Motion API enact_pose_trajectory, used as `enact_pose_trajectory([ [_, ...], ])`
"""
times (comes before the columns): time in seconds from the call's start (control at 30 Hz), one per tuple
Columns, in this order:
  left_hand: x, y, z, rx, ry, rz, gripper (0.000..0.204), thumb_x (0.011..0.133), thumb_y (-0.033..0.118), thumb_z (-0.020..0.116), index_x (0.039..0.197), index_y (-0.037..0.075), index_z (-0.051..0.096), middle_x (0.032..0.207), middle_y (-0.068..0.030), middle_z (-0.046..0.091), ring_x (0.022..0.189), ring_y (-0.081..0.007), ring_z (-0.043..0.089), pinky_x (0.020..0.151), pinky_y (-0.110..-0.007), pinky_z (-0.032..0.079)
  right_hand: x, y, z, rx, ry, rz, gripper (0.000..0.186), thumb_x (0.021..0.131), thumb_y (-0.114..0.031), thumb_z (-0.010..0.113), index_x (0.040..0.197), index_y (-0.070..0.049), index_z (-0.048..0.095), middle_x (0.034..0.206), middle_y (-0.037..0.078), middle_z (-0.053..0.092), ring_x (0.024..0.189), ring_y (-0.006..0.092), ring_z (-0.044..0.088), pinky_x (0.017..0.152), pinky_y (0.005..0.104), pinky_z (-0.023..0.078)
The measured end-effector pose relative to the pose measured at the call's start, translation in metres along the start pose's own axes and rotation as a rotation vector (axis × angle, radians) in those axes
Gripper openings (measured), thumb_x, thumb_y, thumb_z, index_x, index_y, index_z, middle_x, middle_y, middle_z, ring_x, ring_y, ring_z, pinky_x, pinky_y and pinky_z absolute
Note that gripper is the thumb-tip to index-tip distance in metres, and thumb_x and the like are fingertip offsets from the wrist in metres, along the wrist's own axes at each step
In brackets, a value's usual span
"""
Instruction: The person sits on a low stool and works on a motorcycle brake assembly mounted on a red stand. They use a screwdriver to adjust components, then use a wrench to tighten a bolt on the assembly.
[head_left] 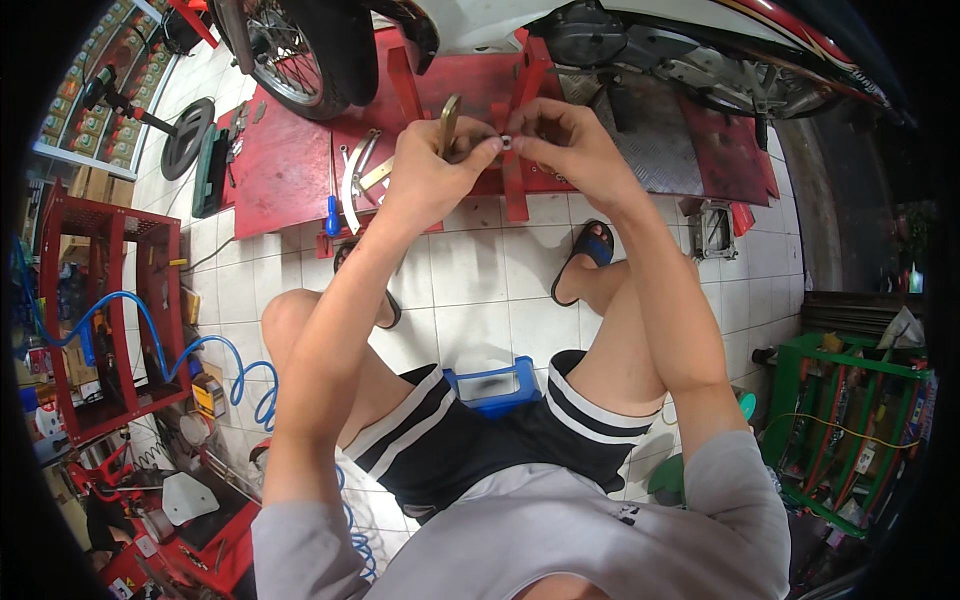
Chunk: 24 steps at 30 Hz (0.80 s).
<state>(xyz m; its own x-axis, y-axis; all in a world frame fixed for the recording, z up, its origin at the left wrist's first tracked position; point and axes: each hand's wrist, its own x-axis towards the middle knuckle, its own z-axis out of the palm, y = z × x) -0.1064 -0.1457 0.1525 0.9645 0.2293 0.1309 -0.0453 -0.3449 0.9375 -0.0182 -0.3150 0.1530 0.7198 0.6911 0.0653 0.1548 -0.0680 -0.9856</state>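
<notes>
Piece between fingertips; shape unclear

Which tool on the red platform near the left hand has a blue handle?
The screwdriver, left of the left hand and beside the pale curved strip; it alone among the tools there shows blue.
</notes>
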Motion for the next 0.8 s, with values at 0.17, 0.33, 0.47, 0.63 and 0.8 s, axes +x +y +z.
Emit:
enact_pose_trajectory([
  [0.17, 0.005, -0.010, 0.006, -0.208, -0.044, -0.243, 0.017, 0.087, 0.014, 0.065, 0.090, -0.002, 0.064, 0.054, 0.0068, 0.037, 0.047, -0.0039, 0.031, 0.046, -0.024, 0.024, 0.003, 0.008, -0.009, 0.109, 0.082, 0.137, 0.024, 0.084, 0.002, 0.044, 0.100, 0.001, 0.062, 0.085, 0.003, 0.057, 0.070, 0.0080, 0.047, 0.063, 0.0220, 0.040],
  [0.33, 0.005, -0.010, 0.007, -0.476, -0.117, -0.487, 0.012, 0.088, 0.012, 0.062, 0.087, 0.002, 0.057, 0.053, 0.0078, 0.034, 0.044, -0.0034, 0.026, 0.044, -0.025, 0.021, 0.007, 0.019, -0.006, 0.222, 0.116, 0.074, 0.028, 0.085, 0.007, 0.040, 0.104, 0.002, 0.061, 0.091, 0.008, 0.062, 0.079, 0.0120, 0.058, 0.066, 0.0220, 0.044],
  [0.47, 0.001, -0.017, 0.009, -0.560, -0.151, -0.553, 0.010, 0.088, 0.012, 0.062, 0.084, 0.004, 0.056, 0.053, 0.0081, 0.034, 0.044, -0.0033, 0.026, 0.044, -0.024, 0.020, 0.009, 0.010, 0.005, 0.351, 0.105, 0.011, 0.026, 0.090, 0.007, 0.045, 0.111, 0.001, 0.059, 0.106, 0.013, 0.065, 0.102, 0.0196, 0.063, 0.075, 0.0245, 0.050],
  [0.63, -0.002, -0.021, 0.009, -0.688, -0.162, -0.525, 0.013, 0.088, 0.012, 0.062, 0.078, 0.005, 0.055, 0.053, 0.0077, 0.034, 0.044, -0.0038, 0.026, 0.044, -0.025, 0.021, 0.008, 0.001, 0.016, 0.446, 0.099, 0.020, 0.026, 0.090, 0.007, 0.050, 0.115, 0.002, 0.058, 0.110, 0.014, 0.064, 0.113, 0.0226, 0.061, 0.084, 0.0276, 0.052],
  [0.8, -0.003, -0.018, 0.006, -0.735, -0.190, -0.560, 0.010, 0.091, 0.012, 0.059, 0.084, 0.006, 0.054, 0.055, 0.0077, 0.032, 0.044, -0.0042, 0.027, 0.045, -0.024, 0.020, 0.009, 0.010, 0.024, 0.456, 0.123, -0.040, 0.025, 0.090, 0.003, 0.056, 0.114, 0.002, 0.059, 0.105, 0.012, 0.067, 0.112, 0.0200, 0.061, 0.085, 0.0263, 0.049],
])
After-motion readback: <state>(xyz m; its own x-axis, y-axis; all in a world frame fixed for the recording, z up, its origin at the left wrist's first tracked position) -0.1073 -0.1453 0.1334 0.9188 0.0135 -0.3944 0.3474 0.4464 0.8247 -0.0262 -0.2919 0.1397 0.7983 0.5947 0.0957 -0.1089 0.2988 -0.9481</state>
